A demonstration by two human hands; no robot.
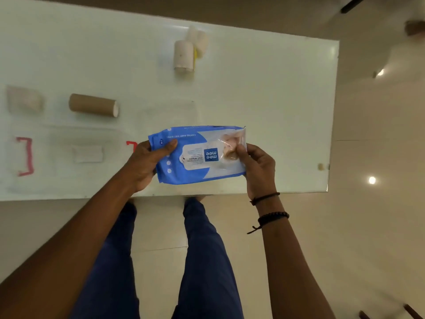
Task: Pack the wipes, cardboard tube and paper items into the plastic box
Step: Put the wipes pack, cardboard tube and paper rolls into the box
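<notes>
Both hands, left hand [147, 162] and right hand [257, 166], grip the wipes pack [197, 155]; keep it flat and lower it gently into the plastic box [85, 143]

The blue and white soft plastic pack of wet wipes [197, 155] carries the only readable print, upside down to the camera: "mee mee" in white on a dark blue square, "Wet Wipes" on the white flap label, and "CARING BABY WET WIPES" along its far edge. Smaller lines are too blurred.
</notes>
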